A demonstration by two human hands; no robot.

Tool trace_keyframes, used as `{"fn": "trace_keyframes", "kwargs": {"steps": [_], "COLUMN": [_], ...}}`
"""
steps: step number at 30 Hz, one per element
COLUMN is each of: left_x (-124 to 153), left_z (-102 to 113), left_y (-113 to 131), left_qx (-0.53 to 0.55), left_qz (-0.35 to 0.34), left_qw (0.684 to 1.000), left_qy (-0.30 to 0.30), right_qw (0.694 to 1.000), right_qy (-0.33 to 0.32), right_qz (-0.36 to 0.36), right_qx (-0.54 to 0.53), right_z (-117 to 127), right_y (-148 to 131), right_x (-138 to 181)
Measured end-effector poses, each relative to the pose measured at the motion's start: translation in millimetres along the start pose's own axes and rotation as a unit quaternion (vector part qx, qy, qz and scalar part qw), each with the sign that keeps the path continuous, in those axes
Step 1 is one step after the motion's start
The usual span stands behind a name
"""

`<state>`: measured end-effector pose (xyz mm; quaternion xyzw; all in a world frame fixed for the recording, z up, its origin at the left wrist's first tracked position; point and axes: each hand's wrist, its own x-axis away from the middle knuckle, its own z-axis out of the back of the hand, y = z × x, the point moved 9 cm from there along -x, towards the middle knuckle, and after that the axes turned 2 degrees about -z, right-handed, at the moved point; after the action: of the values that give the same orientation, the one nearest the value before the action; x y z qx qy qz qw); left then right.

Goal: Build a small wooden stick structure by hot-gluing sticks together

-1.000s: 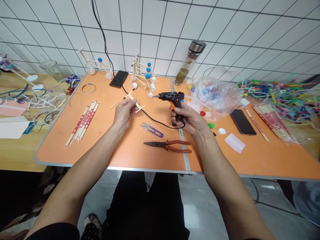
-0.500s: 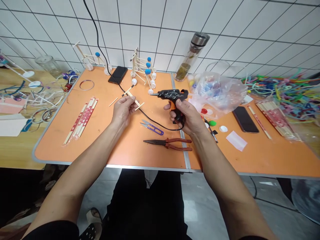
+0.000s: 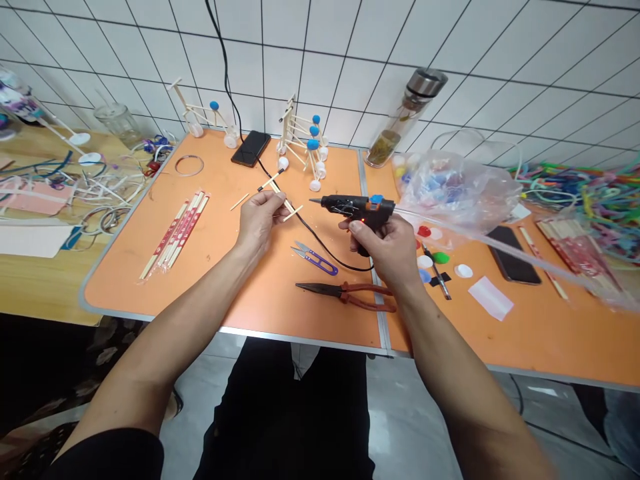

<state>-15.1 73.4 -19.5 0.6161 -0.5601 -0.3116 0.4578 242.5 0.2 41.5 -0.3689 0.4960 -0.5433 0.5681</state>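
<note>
My left hand (image 3: 259,220) is closed on a small piece made of crossed wooden sticks (image 3: 281,195), held just above the orange table (image 3: 235,293). My right hand (image 3: 387,248) grips a black glue gun (image 3: 356,205) by its orange handle, nozzle pointing left toward the sticks, a short gap between them. A long clear glue stick (image 3: 500,248) juts out of the gun's back to the right. The gun's black cord (image 3: 320,243) runs under it and up the tiled wall.
Purple snips (image 3: 314,257) and red-handled pliers (image 3: 350,293) lie in front of my hands. A stick model with blue caps (image 3: 305,143), a black phone (image 3: 251,148) and a bottle (image 3: 403,117) stand at the back. Wrapped chopsticks (image 3: 176,233) lie left; a plastic bag (image 3: 453,190) and second phone (image 3: 513,257) right.
My right hand has lifted the glue gun and levelled it, nozzle closer to the sticks. The long glue stick now shows behind it. My left hand barely moved; the view shifted slightly.
</note>
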Motion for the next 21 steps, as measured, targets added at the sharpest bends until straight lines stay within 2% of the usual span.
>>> {"fn": "trace_keyframes", "kwargs": {"steps": [7,12,21], "left_x": [0.3,-0.5,2.5], "left_z": [2.0,1.8,-2.5], "left_y": [3.5,3.8,3.6], "left_qx": [-0.011,-0.010,0.001], "left_qz": [-0.022,-0.033,-0.027], "left_qw": [1.000,0.999,1.000], "left_qy": [0.014,0.015,0.011], "right_qw": [0.995,0.977,0.959], "right_qy": [0.017,0.012,0.023], "right_qz": [0.038,0.100,0.152], "right_qx": [0.094,0.186,0.239], "right_z": [-3.8,-13.5,-20.1], "right_y": [6.2,9.8,3.4], "right_x": [5.0,10.0,13.2]}}
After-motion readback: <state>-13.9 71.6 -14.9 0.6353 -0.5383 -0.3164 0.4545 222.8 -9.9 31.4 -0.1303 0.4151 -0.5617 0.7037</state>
